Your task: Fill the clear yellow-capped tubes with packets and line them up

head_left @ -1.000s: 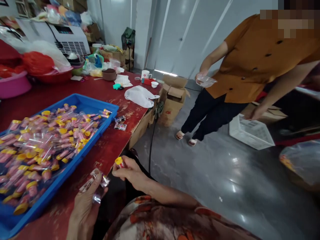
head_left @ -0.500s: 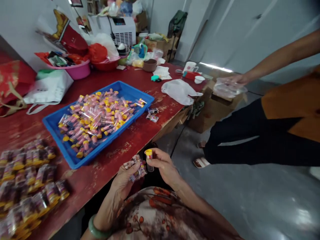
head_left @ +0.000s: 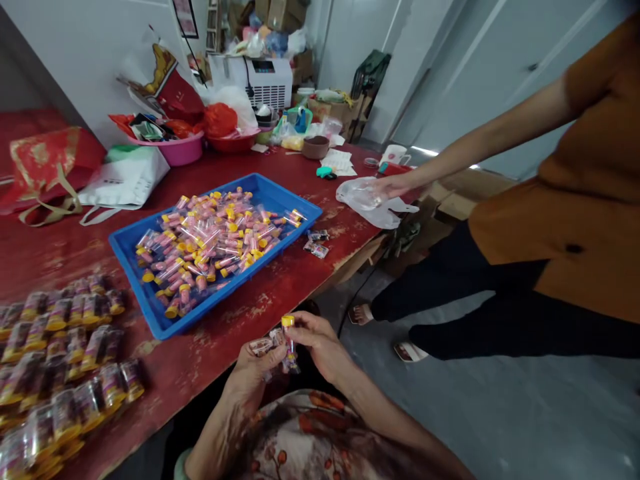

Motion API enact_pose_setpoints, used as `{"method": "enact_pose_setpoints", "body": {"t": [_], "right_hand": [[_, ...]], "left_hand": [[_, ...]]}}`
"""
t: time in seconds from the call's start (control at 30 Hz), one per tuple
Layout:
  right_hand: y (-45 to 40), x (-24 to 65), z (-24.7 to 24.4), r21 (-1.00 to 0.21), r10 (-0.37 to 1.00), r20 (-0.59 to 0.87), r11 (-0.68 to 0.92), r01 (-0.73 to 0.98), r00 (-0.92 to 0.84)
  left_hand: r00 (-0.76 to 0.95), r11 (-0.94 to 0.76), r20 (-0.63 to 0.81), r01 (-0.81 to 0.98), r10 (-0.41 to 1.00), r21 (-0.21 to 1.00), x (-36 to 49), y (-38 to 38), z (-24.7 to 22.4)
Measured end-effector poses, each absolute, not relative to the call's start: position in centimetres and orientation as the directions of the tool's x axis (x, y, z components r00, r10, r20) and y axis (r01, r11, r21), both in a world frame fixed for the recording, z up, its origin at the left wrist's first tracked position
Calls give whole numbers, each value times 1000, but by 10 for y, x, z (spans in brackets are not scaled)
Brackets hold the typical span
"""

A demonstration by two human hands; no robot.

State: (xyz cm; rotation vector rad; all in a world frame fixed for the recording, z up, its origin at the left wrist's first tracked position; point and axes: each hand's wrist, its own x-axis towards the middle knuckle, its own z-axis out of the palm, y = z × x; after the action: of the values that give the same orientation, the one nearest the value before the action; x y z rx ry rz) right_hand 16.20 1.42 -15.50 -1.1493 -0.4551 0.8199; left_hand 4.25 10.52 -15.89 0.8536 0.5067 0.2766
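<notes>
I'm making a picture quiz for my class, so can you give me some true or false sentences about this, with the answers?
1. The blue tray holds many yellow-capped tubes. True.
2. The right hand holds a yellow-capped tube. True.
3. The left hand holds a white mug. False: it holds small clear packets.
4. The tray stands on the floor. False: it is on a red table.
5. A co-worker's hand is above a white plastic bag. True.
</notes>
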Motion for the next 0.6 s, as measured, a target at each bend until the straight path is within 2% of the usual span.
{"method": "enact_pose_setpoints", "body": {"t": [0.17,0.33,0.4,0.5,0.6], "right_hand": [[5,208,-139,-966,670,43,216,-139,741],[2,208,-140,-989,755,34,122,-88,655],[9,197,-142,-989,801,0,88,-117,599],[25,182,-144,-968,849,-94,44,-246,520],[38,176,-144,-940,831,-162,35,-340,533]], "left_hand": [[836,617,-300,-57,459,785,46,114,-156],[841,615,-244,-127,483,778,54,115,-148],[852,607,-212,-146,478,781,56,115,-147],[853,611,-203,-160,481,776,55,115,-147],[832,637,-237,-169,501,752,50,115,-147]]}}
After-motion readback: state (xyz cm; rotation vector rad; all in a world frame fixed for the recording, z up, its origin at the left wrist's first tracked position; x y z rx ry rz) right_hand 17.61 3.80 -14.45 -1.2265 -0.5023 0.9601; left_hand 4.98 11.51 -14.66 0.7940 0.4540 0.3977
